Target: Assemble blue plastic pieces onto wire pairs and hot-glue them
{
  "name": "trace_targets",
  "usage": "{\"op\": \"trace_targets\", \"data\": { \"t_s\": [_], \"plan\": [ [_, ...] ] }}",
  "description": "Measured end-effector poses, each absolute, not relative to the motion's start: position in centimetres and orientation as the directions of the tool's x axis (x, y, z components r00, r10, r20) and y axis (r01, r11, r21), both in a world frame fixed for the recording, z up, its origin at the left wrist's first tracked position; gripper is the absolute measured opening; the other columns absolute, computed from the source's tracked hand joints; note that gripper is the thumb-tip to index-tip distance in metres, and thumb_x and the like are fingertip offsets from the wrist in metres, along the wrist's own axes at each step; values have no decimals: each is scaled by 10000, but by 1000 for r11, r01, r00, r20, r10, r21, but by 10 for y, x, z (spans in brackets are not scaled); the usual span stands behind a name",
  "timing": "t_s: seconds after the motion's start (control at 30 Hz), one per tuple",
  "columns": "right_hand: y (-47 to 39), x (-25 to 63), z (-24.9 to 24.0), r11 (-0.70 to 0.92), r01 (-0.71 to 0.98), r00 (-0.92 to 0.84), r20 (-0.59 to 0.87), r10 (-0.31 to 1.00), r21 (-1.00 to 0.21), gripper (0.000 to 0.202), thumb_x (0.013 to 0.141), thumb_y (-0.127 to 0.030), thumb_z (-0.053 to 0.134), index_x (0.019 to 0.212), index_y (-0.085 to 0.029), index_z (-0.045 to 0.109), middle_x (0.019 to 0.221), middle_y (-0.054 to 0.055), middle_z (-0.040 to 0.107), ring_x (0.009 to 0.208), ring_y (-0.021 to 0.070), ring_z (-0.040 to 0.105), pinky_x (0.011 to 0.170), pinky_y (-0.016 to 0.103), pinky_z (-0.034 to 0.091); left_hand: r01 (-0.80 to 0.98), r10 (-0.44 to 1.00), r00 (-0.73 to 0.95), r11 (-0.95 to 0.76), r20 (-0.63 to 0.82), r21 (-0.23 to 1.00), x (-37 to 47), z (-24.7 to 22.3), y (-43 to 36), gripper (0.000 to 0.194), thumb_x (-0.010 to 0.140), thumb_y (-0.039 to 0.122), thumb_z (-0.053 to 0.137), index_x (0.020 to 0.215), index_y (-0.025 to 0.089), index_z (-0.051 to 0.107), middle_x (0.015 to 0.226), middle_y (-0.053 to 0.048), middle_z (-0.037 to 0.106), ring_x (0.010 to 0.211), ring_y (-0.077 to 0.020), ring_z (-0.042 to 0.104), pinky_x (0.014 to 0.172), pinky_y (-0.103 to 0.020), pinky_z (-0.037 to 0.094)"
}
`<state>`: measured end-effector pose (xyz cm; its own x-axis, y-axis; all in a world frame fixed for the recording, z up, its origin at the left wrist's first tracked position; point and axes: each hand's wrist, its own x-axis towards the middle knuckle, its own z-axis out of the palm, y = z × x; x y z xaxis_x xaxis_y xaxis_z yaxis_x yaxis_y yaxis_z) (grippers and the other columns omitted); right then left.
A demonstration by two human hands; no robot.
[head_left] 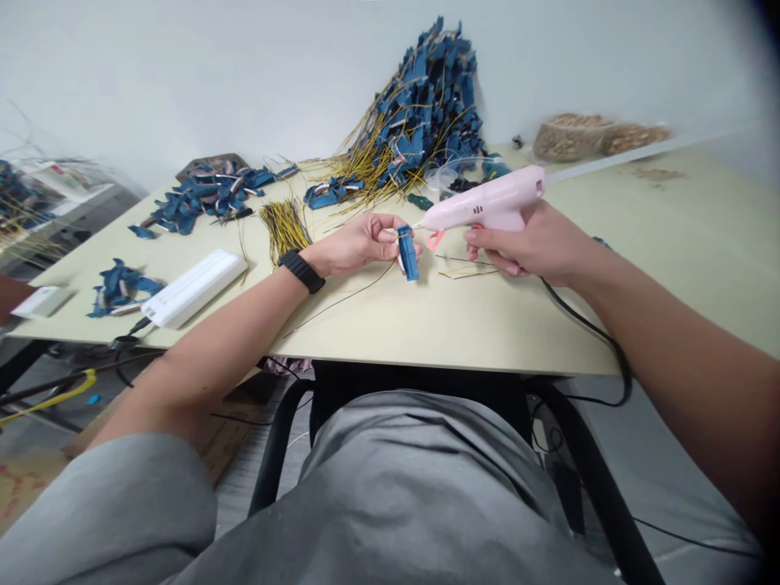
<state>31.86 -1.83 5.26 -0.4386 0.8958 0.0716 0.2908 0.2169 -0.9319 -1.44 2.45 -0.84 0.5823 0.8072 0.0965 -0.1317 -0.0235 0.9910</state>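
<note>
Between the thumb and fingers of my left hand (371, 242) is a small blue plastic part (408, 253), held upright above the table. A thin dark wire (341, 299) trails from it toward the table's front edge. My right hand (517, 242) grips a pale pink hot glue gun (481, 201) by its handle, fingers near the coral-coloured trigger (435, 240). The gun's nozzle points left and is at the top end of the blue part; whether they touch I cannot tell. A long translucent glue stick (646, 153) sticks out of the gun's back.
A tall heap of blue parts with yellow wires (426, 106) leans at the wall. More blue parts (207, 191) lie left, near a bundle of yellow and black wires (283, 227) and a white power strip (195, 288). The gun's black cord (618, 357) hangs over the front edge.
</note>
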Motion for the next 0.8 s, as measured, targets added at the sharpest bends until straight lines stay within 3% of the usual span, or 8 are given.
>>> {"op": "trace_targets", "data": {
  "t_s": [0.13,0.37,0.57,0.8],
  "plan": [
    [-15,320,51,248,310,-441,93,893,-918,271,1122,-144,922,879,-195,813,813,74,841,435,66,461,430,267,417,-144,799,593,-22,103,989,-15,-9,24,711,743,526,1358,1100,160,864,915,-79,952,968,-288,987,1061,-411,774],
    [-8,320,43,261,296,-451,106,886,-919,342,1065,-358,1077,911,-234,797,839,75,853,442,90,460,385,278,414,-128,795,597,-38,108,991,-15,-8,24,693,747,544,1354,1089,174,879,915,-91,959,1006,-306,998,1062,-422,786],
    [-9,321,43,249,296,-446,97,890,-922,409,1051,-376,1106,868,-244,765,796,71,806,444,96,465,376,288,447,-126,780,616,-46,115,991,-16,-7,24,665,739,489,1362,1099,169,904,1017,-104,991,993,-283,994,1045,-407,777],
    [-8,320,42,236,291,-431,94,897,-927,418,1032,-364,1126,874,-249,757,786,63,808,440,91,460,359,266,427,-106,787,607,-63,115,992,-18,-9,25,701,765,570,1342,1131,172,895,1059,-126,1000,1020,-311,1008,1061,-426,774]
  ]
}}
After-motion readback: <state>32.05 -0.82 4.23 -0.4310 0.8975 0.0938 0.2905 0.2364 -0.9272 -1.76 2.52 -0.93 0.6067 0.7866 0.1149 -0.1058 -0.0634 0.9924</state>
